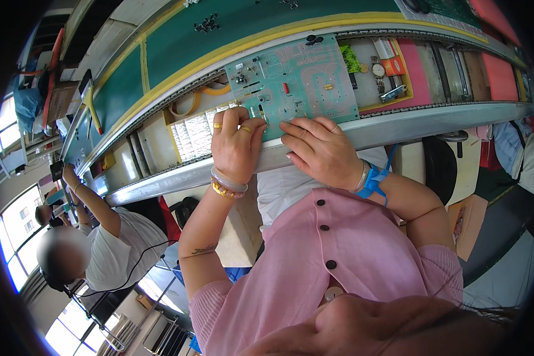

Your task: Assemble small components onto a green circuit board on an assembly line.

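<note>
A pale green circuit board lies across the chain rails of a metal conveyor in front of me. It carries a red part, black parts and several small parts near its left side. At the board's near left corner, my left hand is closed, thumb and fingers pinched together. Whatever is between those fingertips, if anything, is too small to make out. My right hand lies on the board's near edge and the rail, palm down, fingers stretched out and holding nothing. A blue strap goes round the right wrist.
The metal rail runs along the near side. Beneath the board's right end, a tray holds a wristwatch. White-wrapped strips and tape rolls lie left. Black parts sit on the green surface beyond. Another person works left.
</note>
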Motion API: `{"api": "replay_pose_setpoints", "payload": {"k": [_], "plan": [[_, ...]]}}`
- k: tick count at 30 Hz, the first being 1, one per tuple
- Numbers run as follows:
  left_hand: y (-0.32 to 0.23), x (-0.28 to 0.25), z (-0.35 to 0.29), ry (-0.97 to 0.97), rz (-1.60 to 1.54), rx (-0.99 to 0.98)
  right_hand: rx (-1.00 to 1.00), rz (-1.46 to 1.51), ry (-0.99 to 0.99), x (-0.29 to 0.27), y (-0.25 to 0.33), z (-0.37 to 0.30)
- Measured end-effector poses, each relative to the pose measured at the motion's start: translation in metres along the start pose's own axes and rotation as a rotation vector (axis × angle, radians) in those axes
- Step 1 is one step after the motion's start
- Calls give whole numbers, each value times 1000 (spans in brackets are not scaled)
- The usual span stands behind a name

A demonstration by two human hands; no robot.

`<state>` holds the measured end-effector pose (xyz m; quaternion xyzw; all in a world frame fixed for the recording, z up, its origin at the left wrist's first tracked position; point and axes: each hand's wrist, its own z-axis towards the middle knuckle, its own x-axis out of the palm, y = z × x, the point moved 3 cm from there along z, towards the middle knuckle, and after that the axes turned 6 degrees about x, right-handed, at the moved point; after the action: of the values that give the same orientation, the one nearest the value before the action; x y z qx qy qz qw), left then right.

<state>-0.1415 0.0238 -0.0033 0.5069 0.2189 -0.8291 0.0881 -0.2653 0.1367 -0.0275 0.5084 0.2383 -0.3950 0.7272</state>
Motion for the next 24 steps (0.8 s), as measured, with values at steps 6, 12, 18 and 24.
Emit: {"api": "replay_pose_setpoints", "payload": {"k": [6,12,18,24], "plan": [[4,0,2,33,-51,-6,7,2,6,0,0,1],[1,-2,-8,46,25,59,7,23,-2,-2,-1,0],[25,-19,25,-40,-190,-21,-25,-14,-7,0,-3,-2],[127,-8,102,-180,76,-12,-57,-53,-34,-3,1,-2]]}}
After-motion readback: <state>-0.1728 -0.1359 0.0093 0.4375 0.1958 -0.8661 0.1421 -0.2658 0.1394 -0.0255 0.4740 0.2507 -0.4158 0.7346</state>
